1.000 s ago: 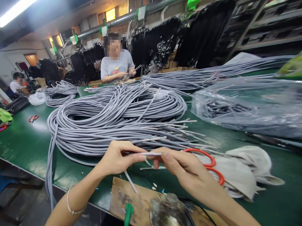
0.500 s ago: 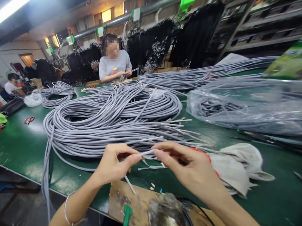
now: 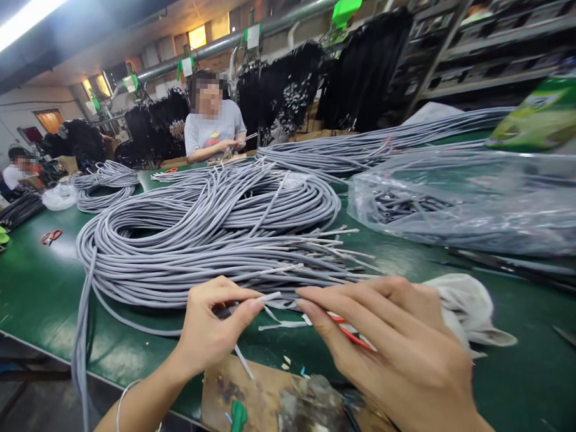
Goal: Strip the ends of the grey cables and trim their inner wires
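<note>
The right hand (image 3: 397,335) comes in from the lower right, back of the hand up, its thumb and forefinger tips almost meeting; I cannot tell whether anything sits between them. Just beside those tips, the left hand (image 3: 217,315), its forearm rising from the lower left, pinches a pale cable end (image 3: 271,297) between thumb and forefinger. Beyond both hands, grey cables (image 3: 210,251) lie looped on the green table (image 3: 22,293).
</note>
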The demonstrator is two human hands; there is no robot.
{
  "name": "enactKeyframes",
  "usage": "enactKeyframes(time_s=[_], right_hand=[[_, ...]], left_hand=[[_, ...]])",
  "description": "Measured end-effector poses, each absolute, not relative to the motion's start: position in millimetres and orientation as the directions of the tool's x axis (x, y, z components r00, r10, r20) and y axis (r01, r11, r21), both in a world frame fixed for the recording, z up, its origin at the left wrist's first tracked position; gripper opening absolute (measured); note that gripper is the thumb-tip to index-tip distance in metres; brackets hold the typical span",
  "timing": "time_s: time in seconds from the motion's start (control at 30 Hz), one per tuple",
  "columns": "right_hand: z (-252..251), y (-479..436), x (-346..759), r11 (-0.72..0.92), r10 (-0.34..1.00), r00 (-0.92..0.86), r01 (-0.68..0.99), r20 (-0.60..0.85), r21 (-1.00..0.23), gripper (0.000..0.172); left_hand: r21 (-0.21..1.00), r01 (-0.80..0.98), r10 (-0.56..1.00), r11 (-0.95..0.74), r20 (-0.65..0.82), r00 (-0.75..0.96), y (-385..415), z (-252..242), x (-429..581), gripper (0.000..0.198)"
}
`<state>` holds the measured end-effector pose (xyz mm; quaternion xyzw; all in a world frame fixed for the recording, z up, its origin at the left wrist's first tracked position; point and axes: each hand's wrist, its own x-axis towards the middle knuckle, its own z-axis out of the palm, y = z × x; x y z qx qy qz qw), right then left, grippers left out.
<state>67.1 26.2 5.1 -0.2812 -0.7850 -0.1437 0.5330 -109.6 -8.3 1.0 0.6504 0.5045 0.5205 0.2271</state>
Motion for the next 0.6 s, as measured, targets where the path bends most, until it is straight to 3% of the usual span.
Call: enactKeyframes(time_s=[0.6], right_hand=[[2.5,24.2,73.8,0.778,0.324,-0.271,0.621,0.907,-0.092,0.016]], left_hand=[[0.802,0.427,0.872,-0.417,0.486,-0.061,-10.2,3.2,-111.1,0.015]])
